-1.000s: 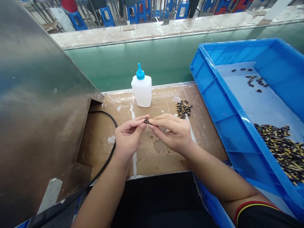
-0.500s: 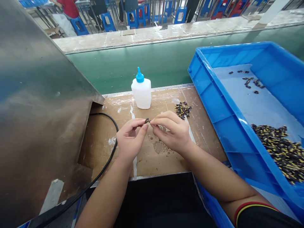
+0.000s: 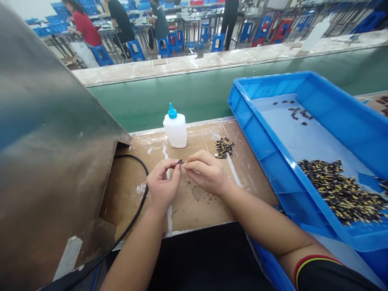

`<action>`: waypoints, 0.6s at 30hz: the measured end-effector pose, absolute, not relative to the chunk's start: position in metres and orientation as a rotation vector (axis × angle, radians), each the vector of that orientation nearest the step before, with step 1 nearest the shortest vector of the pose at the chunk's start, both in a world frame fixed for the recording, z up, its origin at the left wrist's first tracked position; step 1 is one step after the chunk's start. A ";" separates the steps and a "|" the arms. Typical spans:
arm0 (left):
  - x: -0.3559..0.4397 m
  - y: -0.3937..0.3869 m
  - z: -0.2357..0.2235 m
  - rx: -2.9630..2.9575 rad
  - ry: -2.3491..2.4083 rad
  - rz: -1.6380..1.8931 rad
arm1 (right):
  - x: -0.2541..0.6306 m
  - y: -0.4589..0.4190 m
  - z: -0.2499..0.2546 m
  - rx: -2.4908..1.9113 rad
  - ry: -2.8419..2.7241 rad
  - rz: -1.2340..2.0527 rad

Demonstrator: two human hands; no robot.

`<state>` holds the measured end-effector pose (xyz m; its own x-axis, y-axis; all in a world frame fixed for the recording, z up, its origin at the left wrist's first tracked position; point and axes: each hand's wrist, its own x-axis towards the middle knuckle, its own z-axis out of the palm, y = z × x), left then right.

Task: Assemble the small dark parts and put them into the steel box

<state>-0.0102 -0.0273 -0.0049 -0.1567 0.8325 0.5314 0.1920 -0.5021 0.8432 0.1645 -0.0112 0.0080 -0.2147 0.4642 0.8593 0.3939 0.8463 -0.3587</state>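
Note:
Over the cardboard-covered table [image 3: 188,214], my left hand [image 3: 163,182] pinches a small dark part [image 3: 180,162] between thumb and forefinger. My right hand [image 3: 206,171] meets it from the right, its fingertips closed on the part's other end or on a tiny piece there; I cannot tell which. Beyond my right hand lies a small pile of black-and-yellow parts [image 3: 224,147]. A white squeeze bottle [image 3: 176,131] with a blue nozzle cap stands upright behind my hands.
To the right, a large blue crate [image 3: 266,133] holds a heap of black-and-yellow parts [image 3: 339,190] and several loose ones. A metal housing [image 3: 54,153] rises at the left, with a black cable [image 3: 142,202] beside it. Behind runs a green belt [image 3: 139,103]; people sit farther off.
The camera view has tilted up and shifted right, so the scene sits lower and farther left. Both hands stay together at the small dark part.

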 end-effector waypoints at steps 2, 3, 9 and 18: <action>-0.011 -0.025 -0.007 1.623 1.148 1.707 | 0.164 -0.010 0.006 -0.632 -1.830 0.052; -0.012 -0.024 -0.008 1.625 1.140 1.715 | 0.164 -0.009 0.005 -0.618 -1.829 0.038; -0.014 -0.022 -0.009 1.615 1.149 1.720 | 0.161 -0.009 0.005 -0.610 -1.830 0.083; -0.023 -0.021 -0.009 1.558 1.281 1.597 | 0.185 -0.041 0.015 -0.661 -0.821 1.563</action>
